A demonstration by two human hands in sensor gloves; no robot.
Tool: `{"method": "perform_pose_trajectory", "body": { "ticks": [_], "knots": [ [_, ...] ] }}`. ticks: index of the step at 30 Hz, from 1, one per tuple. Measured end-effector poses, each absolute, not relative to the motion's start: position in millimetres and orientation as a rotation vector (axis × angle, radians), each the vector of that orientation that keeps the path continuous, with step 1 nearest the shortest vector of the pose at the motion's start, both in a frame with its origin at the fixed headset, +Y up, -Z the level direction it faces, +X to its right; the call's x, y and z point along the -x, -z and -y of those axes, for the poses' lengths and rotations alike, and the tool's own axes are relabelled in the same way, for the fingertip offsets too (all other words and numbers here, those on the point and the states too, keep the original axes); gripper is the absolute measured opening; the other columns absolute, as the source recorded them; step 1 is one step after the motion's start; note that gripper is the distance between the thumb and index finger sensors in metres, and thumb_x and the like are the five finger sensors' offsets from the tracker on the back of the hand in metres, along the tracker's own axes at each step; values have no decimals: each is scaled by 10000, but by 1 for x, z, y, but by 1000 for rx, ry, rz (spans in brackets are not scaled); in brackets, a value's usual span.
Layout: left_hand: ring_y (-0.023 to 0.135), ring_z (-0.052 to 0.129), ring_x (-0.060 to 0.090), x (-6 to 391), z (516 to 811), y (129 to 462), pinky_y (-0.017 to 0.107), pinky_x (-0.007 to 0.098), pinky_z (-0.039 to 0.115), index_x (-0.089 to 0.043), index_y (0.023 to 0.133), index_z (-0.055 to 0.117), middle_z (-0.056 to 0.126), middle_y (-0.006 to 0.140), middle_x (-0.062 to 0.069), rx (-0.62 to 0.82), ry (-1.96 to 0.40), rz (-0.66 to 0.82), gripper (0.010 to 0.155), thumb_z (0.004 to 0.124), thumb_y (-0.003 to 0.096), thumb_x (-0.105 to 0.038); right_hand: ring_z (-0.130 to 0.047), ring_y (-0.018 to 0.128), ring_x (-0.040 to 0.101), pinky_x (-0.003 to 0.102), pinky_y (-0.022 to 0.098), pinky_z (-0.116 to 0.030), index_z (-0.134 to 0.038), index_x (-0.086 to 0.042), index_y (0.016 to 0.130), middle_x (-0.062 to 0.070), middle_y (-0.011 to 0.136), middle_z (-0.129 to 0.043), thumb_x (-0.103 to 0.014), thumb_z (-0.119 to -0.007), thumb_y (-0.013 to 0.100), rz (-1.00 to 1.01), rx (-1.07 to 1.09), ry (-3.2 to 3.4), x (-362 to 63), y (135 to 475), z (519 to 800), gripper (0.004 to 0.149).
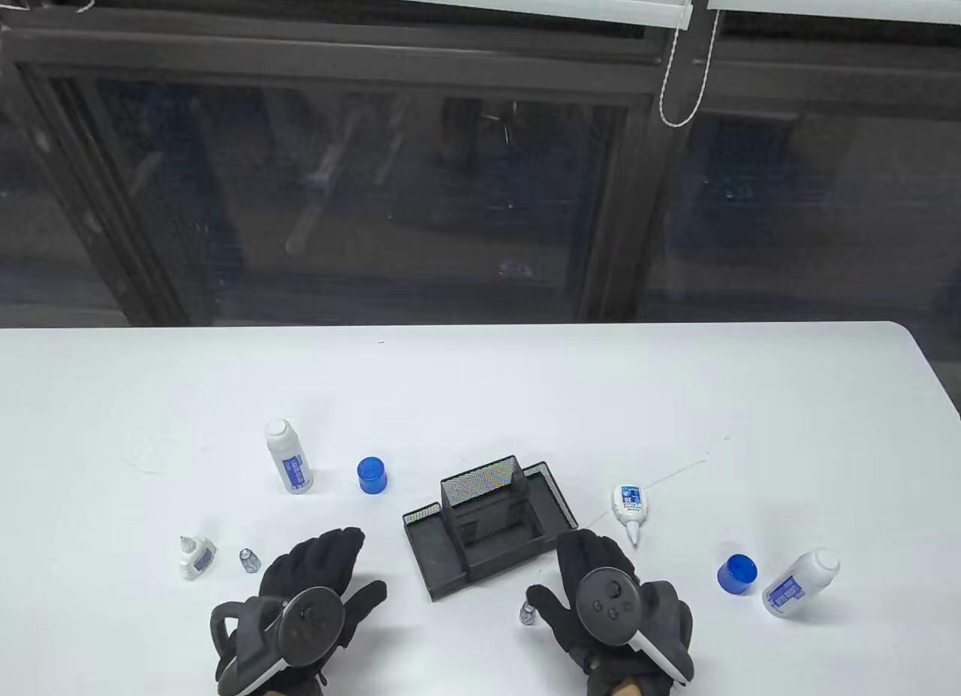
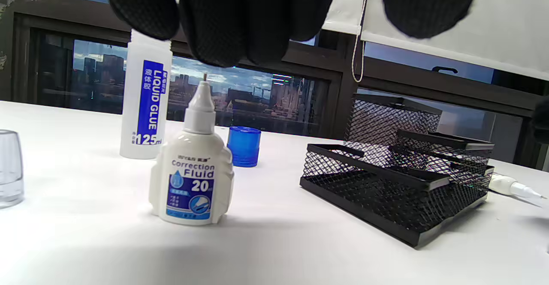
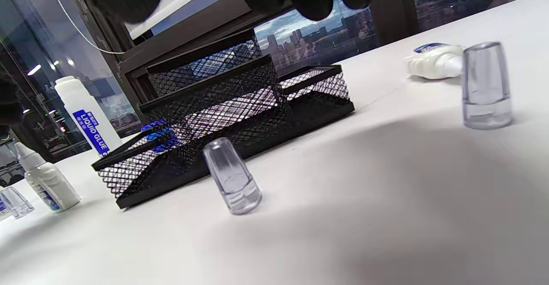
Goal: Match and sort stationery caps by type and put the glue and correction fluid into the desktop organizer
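Both gloved hands lie flat and open at the table's front, holding nothing. My left hand [image 1: 319, 580] rests right of an upright correction fluid bottle [image 1: 197, 555] [image 2: 193, 178] and a clear cap [image 1: 248, 560] [image 2: 9, 169]. Behind them stand an uncapped glue bottle [image 1: 289, 456] [image 2: 146, 100] and a blue cap [image 1: 372, 475] [image 2: 243, 145]. My right hand [image 1: 597, 576] sits by the black mesh organizer [image 1: 443, 568] [image 3: 223, 105], with a clear cap [image 1: 528, 615] [image 3: 231, 175] at its thumb. A second correction fluid [image 1: 629, 508] [image 3: 433, 60] lies on its side beyond the fingers.
Right of my right hand stand another blue cap [image 1: 736, 573] and a second glue bottle [image 1: 800, 583] lying on its side. A further clear cap [image 3: 487, 85] shows only in the right wrist view. The table's far edge borders a dark window.
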State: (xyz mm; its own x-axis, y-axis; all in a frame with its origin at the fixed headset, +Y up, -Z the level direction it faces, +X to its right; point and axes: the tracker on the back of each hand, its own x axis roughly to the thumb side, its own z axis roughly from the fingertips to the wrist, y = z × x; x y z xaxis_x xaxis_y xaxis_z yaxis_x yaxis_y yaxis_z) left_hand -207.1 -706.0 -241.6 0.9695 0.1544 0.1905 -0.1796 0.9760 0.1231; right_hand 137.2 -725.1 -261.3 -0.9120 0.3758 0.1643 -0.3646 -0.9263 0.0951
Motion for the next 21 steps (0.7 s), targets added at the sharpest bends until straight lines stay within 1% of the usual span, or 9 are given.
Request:
{"method": "perform_pose_trajectory", "body": {
  "ticks": [8, 14, 18, 21],
  "knots": [
    [1041, 822, 333, 207, 706, 242, 716, 580, 688, -269, 1136, 579, 743, 1151, 52, -144, -170, 182, 736, 653, 529, -679, -421, 1057, 467, 606, 761, -398, -474, -150, 1128, 198, 1171, -432, -569, -672, 507, -72, -261, -2738, -137, 260, 725, 775],
    [1039, 823, 330, 206, 706, 243, 717, 579, 688, -270, 1135, 580, 742, 1151, 51, -143, -181, 185, 735, 654, 528, -679, -417, 1059, 463, 605, 763, -394, -455, -150, 1130, 196, 1170, -426, -564, -674, 506, -14, -240, -2696, -141, 260, 721, 780],
    [1038, 824, 329, 207, 705, 243, 715, 579, 690, -269, 1135, 580, 745, 1149, 50, -145, -188, 187, 736, 654, 529, -679, -421, 1059, 462, 605, 762, -395, -452, -153, 1130, 194, 1171, -426, -560, -675, 509, 47, -220, -2641, -146, 258, 713, 775],
    [1037, 826, 329, 208, 705, 243, 715, 579, 689, -271, 1134, 581, 746, 1148, 52, -148, -197, 184, 734, 655, 528, -678, -415, 1059, 465, 606, 762, -393, -440, -150, 1133, 197, 1171, -421, -558, -676, 511, 132, -183, -2579, -157, 253, 699, 780]
  ]
}}
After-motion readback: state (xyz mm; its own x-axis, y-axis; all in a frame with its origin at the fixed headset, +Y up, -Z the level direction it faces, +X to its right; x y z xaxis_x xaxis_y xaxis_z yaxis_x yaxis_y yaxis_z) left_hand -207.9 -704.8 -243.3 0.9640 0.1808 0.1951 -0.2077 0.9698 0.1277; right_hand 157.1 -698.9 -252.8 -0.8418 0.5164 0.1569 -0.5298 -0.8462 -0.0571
